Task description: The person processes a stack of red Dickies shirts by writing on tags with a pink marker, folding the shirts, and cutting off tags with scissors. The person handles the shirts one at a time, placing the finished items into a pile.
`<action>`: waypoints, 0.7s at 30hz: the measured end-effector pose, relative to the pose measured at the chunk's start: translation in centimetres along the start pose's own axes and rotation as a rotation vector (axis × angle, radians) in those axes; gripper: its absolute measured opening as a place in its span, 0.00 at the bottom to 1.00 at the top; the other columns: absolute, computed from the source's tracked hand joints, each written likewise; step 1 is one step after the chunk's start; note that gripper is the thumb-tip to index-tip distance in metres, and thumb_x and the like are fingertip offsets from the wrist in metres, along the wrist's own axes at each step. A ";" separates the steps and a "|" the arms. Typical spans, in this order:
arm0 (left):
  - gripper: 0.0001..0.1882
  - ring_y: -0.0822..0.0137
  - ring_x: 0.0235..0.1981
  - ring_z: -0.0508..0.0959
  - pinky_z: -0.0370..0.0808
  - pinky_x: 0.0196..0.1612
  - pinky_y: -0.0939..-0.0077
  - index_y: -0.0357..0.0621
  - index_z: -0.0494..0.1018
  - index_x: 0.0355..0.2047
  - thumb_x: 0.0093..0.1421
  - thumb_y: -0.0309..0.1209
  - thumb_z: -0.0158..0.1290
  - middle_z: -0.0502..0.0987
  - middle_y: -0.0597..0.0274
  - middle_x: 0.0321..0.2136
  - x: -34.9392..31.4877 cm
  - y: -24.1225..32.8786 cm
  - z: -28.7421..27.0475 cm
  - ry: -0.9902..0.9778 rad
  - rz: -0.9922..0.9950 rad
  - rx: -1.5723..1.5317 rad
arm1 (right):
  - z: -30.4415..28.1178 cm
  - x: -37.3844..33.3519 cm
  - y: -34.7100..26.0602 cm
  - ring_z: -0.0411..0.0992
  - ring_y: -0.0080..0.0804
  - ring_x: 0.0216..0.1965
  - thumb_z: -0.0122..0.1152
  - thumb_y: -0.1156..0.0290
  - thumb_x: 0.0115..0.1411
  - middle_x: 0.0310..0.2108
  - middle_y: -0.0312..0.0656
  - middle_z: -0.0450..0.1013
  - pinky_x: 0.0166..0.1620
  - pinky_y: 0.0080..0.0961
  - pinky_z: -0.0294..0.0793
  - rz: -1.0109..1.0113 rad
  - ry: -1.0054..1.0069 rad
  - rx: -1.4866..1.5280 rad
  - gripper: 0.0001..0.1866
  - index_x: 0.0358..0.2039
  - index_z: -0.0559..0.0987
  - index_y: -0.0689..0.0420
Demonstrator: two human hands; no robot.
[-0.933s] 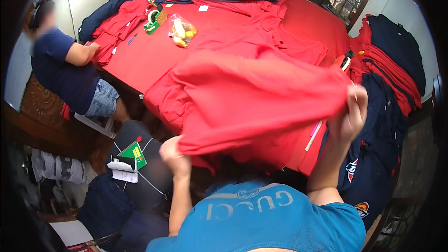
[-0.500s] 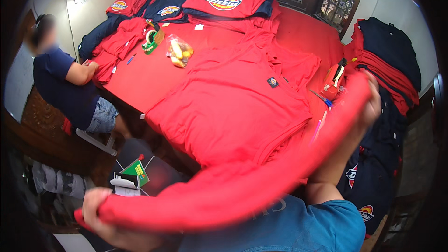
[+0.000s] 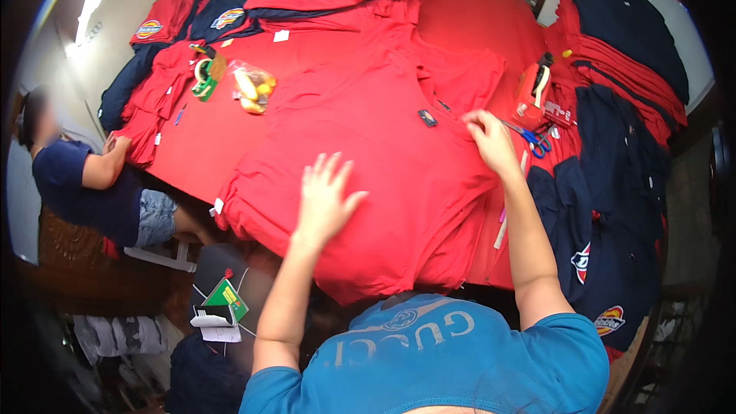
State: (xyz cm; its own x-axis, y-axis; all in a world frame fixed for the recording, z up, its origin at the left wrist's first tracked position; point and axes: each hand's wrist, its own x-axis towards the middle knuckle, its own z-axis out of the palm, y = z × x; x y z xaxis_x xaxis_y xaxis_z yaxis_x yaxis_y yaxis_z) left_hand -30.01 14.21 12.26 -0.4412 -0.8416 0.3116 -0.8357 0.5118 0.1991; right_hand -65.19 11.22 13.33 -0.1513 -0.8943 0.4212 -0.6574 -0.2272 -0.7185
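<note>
A red T-shirt [image 3: 368, 199] lies spread over other red garments on the table, its dark neck label [image 3: 427, 118] facing up. Over the front of the shirt is my left hand [image 3: 326, 198], fingers spread and palm down, holding nothing. My right hand [image 3: 492, 142] rests at the shirt's right edge near the shoulder, its fingers loosely apart and bent. Close to that hand lie blue-handled scissors [image 3: 539, 142] and a red tape dispenser [image 3: 531, 100].
Folded red and navy shirts are stacked at the far side and at the right [image 3: 629, 38]. A bag of yellow fruit [image 3: 253, 90] and a green tape dispenser [image 3: 205, 80] sit on the red-covered table. At the left, a co-worker [image 3: 84, 172] handles red cloth. Navy garments [image 3: 613, 207] hang at right.
The red garment that both my hands held stretched in the air is now down on the pile, and my hands have let go. My view has shifted; my left hand moved forward over the shirt.
</note>
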 end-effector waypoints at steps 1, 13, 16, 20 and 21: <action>0.36 0.47 0.67 0.53 0.49 0.66 0.45 0.47 0.65 0.61 0.57 0.53 0.54 0.58 0.50 0.64 0.4 2.3 1.4 0.013 0.009 -0.050 | -0.8 -2.1 0.2 0.73 0.41 0.33 0.56 0.71 0.58 0.31 0.47 0.74 0.40 0.33 0.73 0.060 -0.015 -0.074 0.08 0.34 0.77 0.62; 0.24 0.47 0.56 0.65 0.61 0.60 0.47 0.45 0.73 0.50 0.53 0.40 0.61 0.69 0.52 0.51 2.4 7.8 5.6 0.147 0.201 -0.174 | -1.2 -9.2 0.8 0.70 0.39 0.37 0.66 0.73 0.52 0.32 0.42 0.72 0.40 0.35 0.69 0.400 0.173 -0.185 0.14 0.39 0.73 0.57; 0.23 0.61 0.50 0.71 0.69 0.52 0.61 0.43 0.71 0.51 0.59 0.40 0.58 0.72 0.57 0.48 2.3 11.2 5.5 -0.165 0.000 -1.059 | -0.3 -9.2 -2.4 0.69 0.39 0.39 0.62 0.72 0.55 0.34 0.41 0.73 0.40 0.36 0.67 -0.007 0.194 -0.253 0.13 0.42 0.75 0.55; 0.20 0.67 0.46 0.76 0.74 0.50 0.69 0.39 0.68 0.50 0.61 0.34 0.56 0.75 0.57 0.47 4.0 12.2 6.4 -0.238 -0.634 -2.036 | -0.3 -8.3 -7.4 0.69 0.43 0.48 0.64 0.72 0.54 0.38 0.45 0.72 0.52 0.32 0.67 0.087 -0.163 0.497 0.17 0.45 0.76 0.59; 0.20 0.64 0.44 0.78 0.75 0.50 0.65 0.38 0.67 0.51 0.60 0.29 0.56 0.75 0.55 0.47 4.3 12.1 5.5 -0.201 -0.637 -1.930 | 0.0 -7.5 -5.0 0.70 0.43 0.44 0.66 0.73 0.53 0.38 0.45 0.72 0.48 0.33 0.70 0.135 0.036 0.480 0.16 0.43 0.76 0.59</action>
State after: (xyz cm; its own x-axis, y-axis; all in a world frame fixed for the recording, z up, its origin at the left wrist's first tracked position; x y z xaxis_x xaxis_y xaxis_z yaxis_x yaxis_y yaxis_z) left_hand -43.87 15.84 10.89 -0.4222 -0.8728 -0.2449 0.4464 -0.4353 0.7818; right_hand -60.79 19.06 13.75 -0.2426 -0.9160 0.3197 -0.2178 -0.2697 -0.9380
